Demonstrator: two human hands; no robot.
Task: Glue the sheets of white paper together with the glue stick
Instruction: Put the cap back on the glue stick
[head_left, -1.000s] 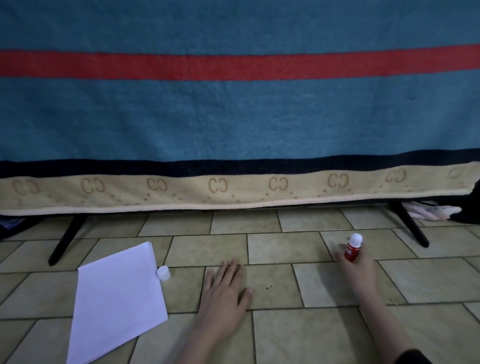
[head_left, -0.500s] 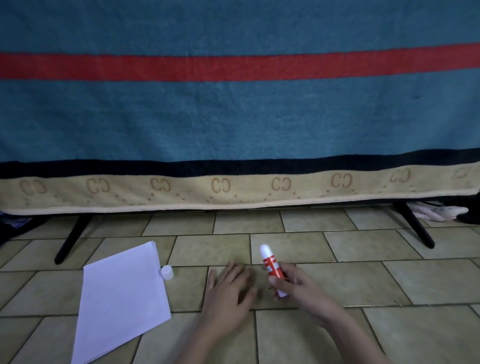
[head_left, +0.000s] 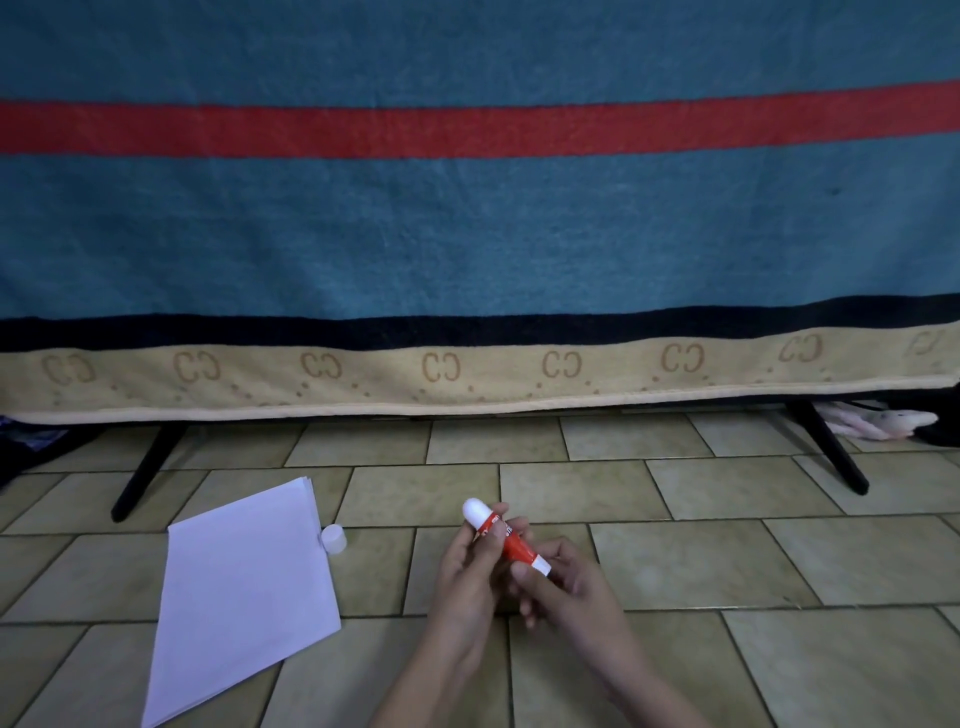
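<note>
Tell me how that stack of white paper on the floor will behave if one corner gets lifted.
The paper stack is thin, so a lifted corner will probably bend and droop. Its top edge looks fanned and loose, so the sheets may slide apart. It likely glides easily over the smooth tiled floor.

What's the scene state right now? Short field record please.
glue stick: red with white cap on, gripped by both hands above the floor
left hand: fingers round the stick's upper part
right hand: fingers round the stick's lower end
paper: white stack flat on the floor, left of the hands, untouched
loose cap: small white one on the floor at the paper's right edge
floor: tiled
backdrop: blue blanket with a red stripe
</note>
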